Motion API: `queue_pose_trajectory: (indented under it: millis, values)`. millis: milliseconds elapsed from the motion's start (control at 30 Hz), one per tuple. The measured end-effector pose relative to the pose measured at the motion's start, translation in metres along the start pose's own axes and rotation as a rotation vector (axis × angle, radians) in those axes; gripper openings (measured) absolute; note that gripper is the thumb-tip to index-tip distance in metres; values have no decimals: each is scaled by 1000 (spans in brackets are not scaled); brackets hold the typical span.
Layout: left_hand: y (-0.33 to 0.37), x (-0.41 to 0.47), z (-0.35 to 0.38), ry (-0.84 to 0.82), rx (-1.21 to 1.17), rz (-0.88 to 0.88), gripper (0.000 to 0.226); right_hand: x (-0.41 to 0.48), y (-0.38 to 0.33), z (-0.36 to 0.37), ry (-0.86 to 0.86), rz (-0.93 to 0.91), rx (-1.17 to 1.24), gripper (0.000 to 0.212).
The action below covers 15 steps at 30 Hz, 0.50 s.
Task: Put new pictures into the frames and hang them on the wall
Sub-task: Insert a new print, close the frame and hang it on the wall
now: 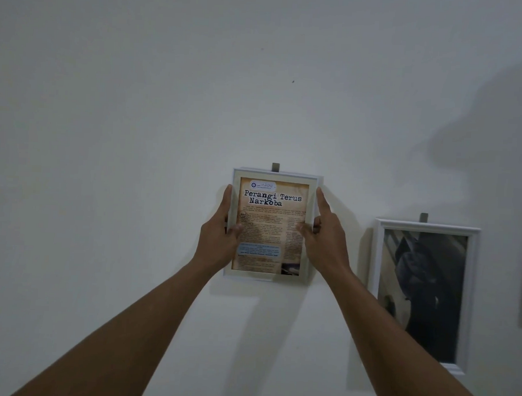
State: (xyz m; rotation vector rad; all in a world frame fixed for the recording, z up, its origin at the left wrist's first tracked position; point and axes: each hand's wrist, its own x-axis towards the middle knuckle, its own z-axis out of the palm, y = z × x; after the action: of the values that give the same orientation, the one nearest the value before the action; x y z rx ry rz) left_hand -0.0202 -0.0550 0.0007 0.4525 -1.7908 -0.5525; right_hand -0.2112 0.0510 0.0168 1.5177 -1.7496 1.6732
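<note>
1. Forearms (128, 326) come in from the near bottom corners and reach up toward the wall (122, 132).
2. Left hand (219, 229) grips the left edge of the frame (277, 176), with fingers running up the side and the thumb pressed on the front. It's a narrow pinch holding the frame.
3. Right hand (324, 233) does the same on the right edge. The index finger lies straight up the side and the thumb is on the front, so it's also holding the frame.
4. The frame is mid-view, roughly upright, against the wall or very close to it. The picture (272, 216) inside is a tan printed sheet headed "Perangi Terus Narkoba".
5. A grey tab (275, 167) pokes out just above the middle of the frame's top edge. I can't tell whether the frame is hooked on it or just held up to it.
6. A second frame (426, 227) sits to the right and lower, white, with a dark photo in it. It hangs under its own grey tab (423, 217) with no hand on it, so it looks done.
7. There's a dark speck (293, 81) higher up the wall. It could be a nail hole, but it's too small to tell.
8. Status, my read: this frame is loaded and one frame is up. Left to do here: seat it on the hanger, level it and let go. No other frames are in view.
</note>
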Motion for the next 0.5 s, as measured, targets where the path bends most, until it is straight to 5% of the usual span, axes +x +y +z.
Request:
queue_pose_trajectory:
  millis: [500]
  values:
    - [-10,14,-4,175,323,59,80,-8,-4,6,82,-46,54,72]
